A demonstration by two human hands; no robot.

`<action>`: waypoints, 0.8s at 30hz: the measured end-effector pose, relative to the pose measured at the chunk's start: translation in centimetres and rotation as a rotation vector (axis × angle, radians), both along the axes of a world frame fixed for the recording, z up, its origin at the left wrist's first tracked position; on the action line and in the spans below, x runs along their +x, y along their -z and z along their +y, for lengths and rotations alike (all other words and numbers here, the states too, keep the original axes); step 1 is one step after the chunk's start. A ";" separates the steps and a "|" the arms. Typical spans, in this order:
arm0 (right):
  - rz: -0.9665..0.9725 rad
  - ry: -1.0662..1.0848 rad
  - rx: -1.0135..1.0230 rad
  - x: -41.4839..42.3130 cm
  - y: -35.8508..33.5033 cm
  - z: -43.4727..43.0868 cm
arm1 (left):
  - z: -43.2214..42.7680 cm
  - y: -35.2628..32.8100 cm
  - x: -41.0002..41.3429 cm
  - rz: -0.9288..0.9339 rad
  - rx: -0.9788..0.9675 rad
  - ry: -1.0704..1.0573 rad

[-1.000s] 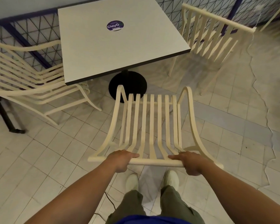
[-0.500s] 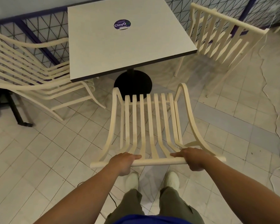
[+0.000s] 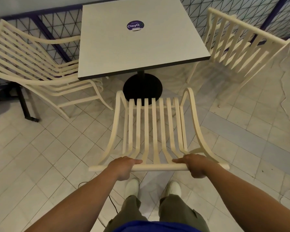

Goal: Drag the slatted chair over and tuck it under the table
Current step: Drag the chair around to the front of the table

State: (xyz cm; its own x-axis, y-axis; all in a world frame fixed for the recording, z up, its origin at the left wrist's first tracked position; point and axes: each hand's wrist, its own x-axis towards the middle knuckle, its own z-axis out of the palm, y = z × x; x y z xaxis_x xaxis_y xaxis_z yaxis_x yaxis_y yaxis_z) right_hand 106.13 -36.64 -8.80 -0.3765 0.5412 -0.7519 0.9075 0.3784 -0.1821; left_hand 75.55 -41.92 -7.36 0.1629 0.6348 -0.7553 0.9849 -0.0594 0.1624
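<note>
A cream slatted chair (image 3: 154, 128) stands on the tiled floor right in front of me, its seat front facing the table. My left hand (image 3: 123, 166) and my right hand (image 3: 195, 165) both grip its top back rail, one toward each end. The square white table (image 3: 141, 47) with a round purple sticker stands just beyond it on a black post and a round black base (image 3: 142, 87). The chair's front edge overlaps the near rim of that base; the seat lies short of the tabletop's near edge.
A second slatted chair (image 3: 37, 64) sits at the table's left side and a third (image 3: 238, 46) at its right. A mesh fence with blue bars runs behind. A black stand leg (image 3: 26, 106) is at left. A thin cable (image 3: 112, 203) lies by my feet.
The chair has slid forward toward the table, its front now reaching the black base. My view has moved closer with it. Both hands keep their grip on the rail.
</note>
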 end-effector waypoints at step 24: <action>-0.007 -0.018 -0.005 -0.3 -0.8 0.0 | -0.2 0.7 -0.2 -0.038 0.000 -0.021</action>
State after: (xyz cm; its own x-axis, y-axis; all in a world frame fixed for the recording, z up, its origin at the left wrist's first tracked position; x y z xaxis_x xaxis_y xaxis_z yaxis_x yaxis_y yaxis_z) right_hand 105.86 -36.68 -8.02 -0.3812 0.5302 -0.7573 0.9018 0.3938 -0.1782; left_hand 75.37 -42.09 -8.07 0.1780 0.6384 -0.7489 0.9791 -0.0385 0.1998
